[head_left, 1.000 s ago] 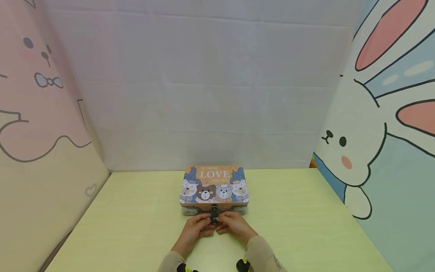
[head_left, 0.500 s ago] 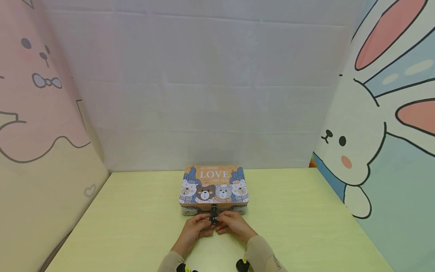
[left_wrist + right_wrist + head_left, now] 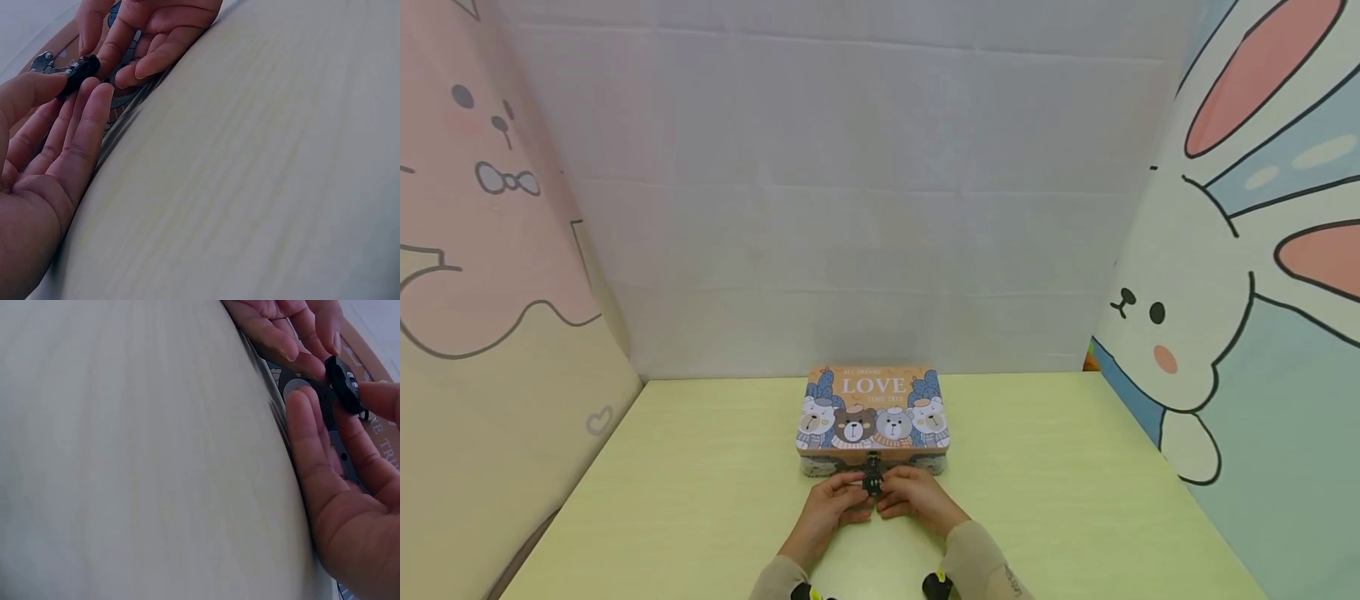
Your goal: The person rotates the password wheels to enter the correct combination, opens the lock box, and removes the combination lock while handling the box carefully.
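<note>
A small black padlock (image 3: 872,485) with light marks, like a combination lock's dials, hangs at the front latch of a tin box (image 3: 874,408) printed with bears and "LOVE". My left hand (image 3: 826,510) pinches one side of the padlock between thumb and fingers. From the other side my right hand (image 3: 920,498) holds it with thumb and fingertips. Close up in the left wrist view, the black padlock (image 3: 80,74) sits between both hands' fingertips, with a metal clasp (image 3: 42,62) behind it. In the right wrist view the padlock (image 3: 344,386) is tilted, its marks partly hidden by my thumb.
The box rests near the back of a pale yellow-green table (image 3: 700,483). A white cloth backdrop (image 3: 865,192) rises behind it. Cartoon-printed panels stand at the left (image 3: 490,275) and right (image 3: 1262,350).
The padlock's face has tipped slightly, so its light marks show more clearly than a second ago. Both hands keep almost the same place, and the box has not moved.
</note>
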Motion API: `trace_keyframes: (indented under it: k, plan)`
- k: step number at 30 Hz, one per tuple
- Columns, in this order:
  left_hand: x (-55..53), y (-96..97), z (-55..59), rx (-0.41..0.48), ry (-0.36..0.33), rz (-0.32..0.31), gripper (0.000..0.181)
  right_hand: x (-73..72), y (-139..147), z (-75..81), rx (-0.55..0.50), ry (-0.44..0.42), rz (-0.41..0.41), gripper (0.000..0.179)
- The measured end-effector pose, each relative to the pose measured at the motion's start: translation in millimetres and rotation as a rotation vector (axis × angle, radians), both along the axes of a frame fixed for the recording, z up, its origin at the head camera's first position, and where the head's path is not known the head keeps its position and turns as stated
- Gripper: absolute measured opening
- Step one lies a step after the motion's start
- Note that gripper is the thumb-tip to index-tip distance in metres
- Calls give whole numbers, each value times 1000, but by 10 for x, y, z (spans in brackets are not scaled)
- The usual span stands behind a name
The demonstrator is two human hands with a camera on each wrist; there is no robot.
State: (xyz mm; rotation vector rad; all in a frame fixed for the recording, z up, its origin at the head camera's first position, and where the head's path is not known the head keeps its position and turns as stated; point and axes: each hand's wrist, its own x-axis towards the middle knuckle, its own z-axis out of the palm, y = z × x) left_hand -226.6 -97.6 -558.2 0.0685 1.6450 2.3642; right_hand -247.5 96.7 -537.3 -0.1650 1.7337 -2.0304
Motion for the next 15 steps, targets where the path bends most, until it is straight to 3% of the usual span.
trace_keyframes:
  k: [15]
  plan:
    - [-19,11,-38,-8,10,3,33,-1,-17,-27,15,11,-2,8]
